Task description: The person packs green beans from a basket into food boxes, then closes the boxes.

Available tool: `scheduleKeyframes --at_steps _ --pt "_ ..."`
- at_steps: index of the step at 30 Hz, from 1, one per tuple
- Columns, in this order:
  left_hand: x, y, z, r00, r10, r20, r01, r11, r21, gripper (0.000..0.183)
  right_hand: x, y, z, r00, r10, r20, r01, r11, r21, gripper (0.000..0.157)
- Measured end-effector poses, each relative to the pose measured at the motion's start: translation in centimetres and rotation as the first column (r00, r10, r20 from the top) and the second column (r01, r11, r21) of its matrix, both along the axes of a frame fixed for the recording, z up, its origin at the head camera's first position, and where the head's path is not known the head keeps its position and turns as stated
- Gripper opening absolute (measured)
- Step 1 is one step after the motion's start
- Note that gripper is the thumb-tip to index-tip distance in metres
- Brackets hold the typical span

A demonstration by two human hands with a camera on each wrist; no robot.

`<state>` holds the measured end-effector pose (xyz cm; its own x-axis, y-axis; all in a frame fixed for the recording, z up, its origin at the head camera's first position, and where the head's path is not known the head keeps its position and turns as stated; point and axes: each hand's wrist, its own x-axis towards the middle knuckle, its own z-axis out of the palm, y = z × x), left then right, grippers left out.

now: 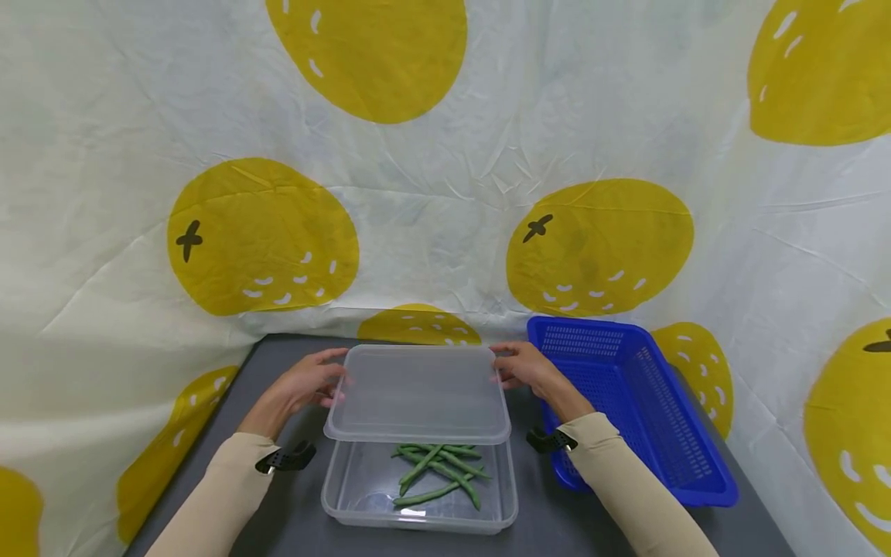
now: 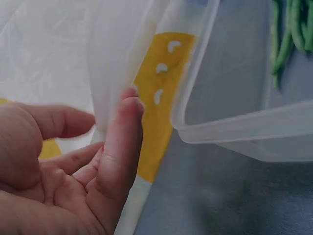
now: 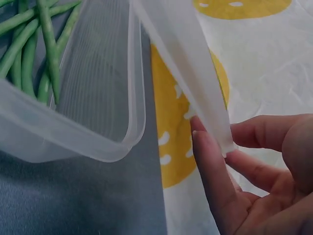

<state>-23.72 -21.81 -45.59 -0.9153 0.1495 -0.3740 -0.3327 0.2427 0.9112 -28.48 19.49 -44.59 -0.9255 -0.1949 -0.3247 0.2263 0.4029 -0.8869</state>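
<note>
A translucent plastic lid (image 1: pixel 421 393) is held tilted above the back part of a clear plastic container (image 1: pixel 418 524). Several green beans (image 1: pixel 442 468) lie loose inside the container, toward its right half; the lid hides the container's far side. My left hand (image 1: pixel 313 383) pinches the lid's left edge between thumb and fingers. At the opposite edge, the right hand (image 1: pixel 524 367) pinches the lid the same way. From the right wrist view, the lid (image 3: pixel 195 73) stands raised off the container rim (image 3: pixel 139 98), with thumb on one face and fingers on the other.
A blue plastic basket (image 1: pixel 696 433) with perforated sides stands to the right, close by the right forearm. The dark tabletop (image 1: pixel 278 518) ends at the back against a white curtain (image 1: pixel 431 247) printed with yellow fruit. Black bands are worn on both wrists.
</note>
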Motion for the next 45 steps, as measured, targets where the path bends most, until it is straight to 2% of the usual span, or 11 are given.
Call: scheduleKeyframes --at_steps 5,9,15,18,23,29,34,38,43,45 --pt "0.8 0.1 -0.5 1.0 -0.002 -0.013 0.001 0.999 -0.035 0.049 0.4 0.1 0.0 0.998 0.056 0.009 -0.056 0.997 0.047 0.031" --pt "1.4 0.4 -0.8 1.0 -0.003 -0.03 0.001 0.998 -0.067 0.044 0.9 0.2 -0.1 0.988 0.154 -0.021 -0.151 0.981 0.123 0.02" --pt "2.2 0.7 -1.3 1.0 0.008 -0.022 -0.009 0.997 -0.08 0.04 1.3 0.4 -0.3 0.95 0.306 -0.067 -0.28 0.924 0.262 0.018" --pt "2.5 0.8 -1.7 1.0 -0.001 -0.019 -0.001 0.996 -0.086 0.04 1.4 0.4 -0.3 0.934 0.346 -0.086 -0.302 0.897 0.323 0.015" --pt "3.0 0.8 -2.1 1.0 0.007 -0.014 -0.009 0.994 -0.108 0.037 1.8 0.3 0.2 0.897 0.429 -0.107 -0.346 0.832 0.435 0.008" --pt "3.4 0.7 -2.1 1.0 -0.002 -0.01 0.001 0.993 -0.122 0.033 2.1 0.2 0.7 0.86 0.499 -0.103 -0.4 0.787 0.47 0.008" --pt "3.4 0.8 -2.1 1.0 -0.013 -0.014 0.011 0.991 -0.137 0.03 2.3 0.2 1.0 0.846 0.523 -0.103 -0.419 0.772 0.479 0.011" --pt "3.3 0.9 -2.0 1.0 -0.011 -0.027 0.007 0.989 -0.148 0.026 2.5 0.2 1.1 0.845 0.525 -0.098 -0.422 0.769 0.48 0.011" --pt "3.3 0.9 -2.1 0.999 -0.016 -0.05 0.007 0.987 -0.161 0.019 2.4 0.3 0.9 0.854 0.516 -0.072 -0.43 0.776 0.461 0.008" --pt "3.3 0.9 -2.1 0.998 -0.019 -0.056 0.01 0.987 -0.159 0.017 2.5 0.3 0.9 0.865 0.499 -0.045 -0.433 0.789 0.436 0.009"
